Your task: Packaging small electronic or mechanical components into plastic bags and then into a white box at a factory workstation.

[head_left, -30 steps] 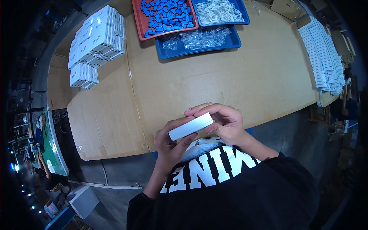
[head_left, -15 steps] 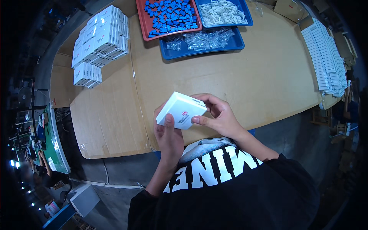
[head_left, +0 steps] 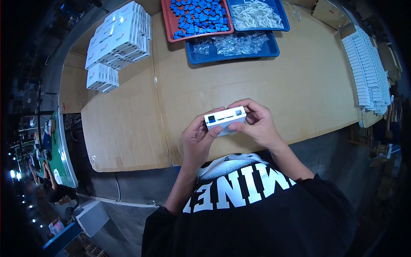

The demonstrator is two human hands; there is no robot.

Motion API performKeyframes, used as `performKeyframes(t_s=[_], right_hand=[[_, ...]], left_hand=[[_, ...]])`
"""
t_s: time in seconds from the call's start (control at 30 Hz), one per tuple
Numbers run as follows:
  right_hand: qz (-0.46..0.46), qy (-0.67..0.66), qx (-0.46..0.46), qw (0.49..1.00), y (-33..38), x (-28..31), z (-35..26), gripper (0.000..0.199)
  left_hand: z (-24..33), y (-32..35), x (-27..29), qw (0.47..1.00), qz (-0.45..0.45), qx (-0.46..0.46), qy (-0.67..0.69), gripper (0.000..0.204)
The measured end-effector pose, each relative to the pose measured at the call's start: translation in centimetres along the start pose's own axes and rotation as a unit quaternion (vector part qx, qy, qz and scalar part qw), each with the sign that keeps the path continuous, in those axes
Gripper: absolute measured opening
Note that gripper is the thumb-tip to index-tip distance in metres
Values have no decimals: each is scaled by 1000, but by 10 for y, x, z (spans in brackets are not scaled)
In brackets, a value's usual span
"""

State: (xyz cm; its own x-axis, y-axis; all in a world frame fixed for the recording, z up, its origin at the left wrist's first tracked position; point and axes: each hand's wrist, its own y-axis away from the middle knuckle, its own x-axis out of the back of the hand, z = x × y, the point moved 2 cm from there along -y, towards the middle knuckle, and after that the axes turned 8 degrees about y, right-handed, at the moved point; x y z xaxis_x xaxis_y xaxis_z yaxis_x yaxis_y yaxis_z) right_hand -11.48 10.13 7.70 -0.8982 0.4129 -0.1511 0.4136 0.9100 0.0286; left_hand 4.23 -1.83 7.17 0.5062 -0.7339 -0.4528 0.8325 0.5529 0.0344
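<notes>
1. I see a wide work table covered with brown cardboard sheets; it fills most of the view, and the person in a black shirt sits at its near edge.
2. On the far left there is a stack of white rectangular cartons, with a smaller stack of the same cartons just beside it, a little nearer.
3. On the far right edge lies a long row of flat white folded boxes.
4. At the far side, in the middle, stand three trays close together: a red plastic tray of small blue parts, a blue tray of pale thin pieces, and a blue tray of clear plastic bags.
5. The small white rectangular box is held above the near edge of the table, between both hands and well apart from the trays. Its long axis runs left to right, a little tilted up to the right. One narrow face is turned to the camera, with a blue part at its left end.
6. The left hand grips the left end from below, thumb on the front face.
7. The right hand closes around the right end, fingers curled over the top. Both hands are equally near; neither one is free.
</notes>
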Motion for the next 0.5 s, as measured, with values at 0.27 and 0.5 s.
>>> performKeyframes(t_s=[0.27, 0.5], right_hand=[[-27, 43, 69, 996, 6, 4, -19, 41], [-38, 46, 119, 991, 3, 1, -26, 38]], left_hand=[[14, 10, -5, 997, -13, -71, 0, 40], [24, 15, -11, 992, -10, -116, -44, 36]])
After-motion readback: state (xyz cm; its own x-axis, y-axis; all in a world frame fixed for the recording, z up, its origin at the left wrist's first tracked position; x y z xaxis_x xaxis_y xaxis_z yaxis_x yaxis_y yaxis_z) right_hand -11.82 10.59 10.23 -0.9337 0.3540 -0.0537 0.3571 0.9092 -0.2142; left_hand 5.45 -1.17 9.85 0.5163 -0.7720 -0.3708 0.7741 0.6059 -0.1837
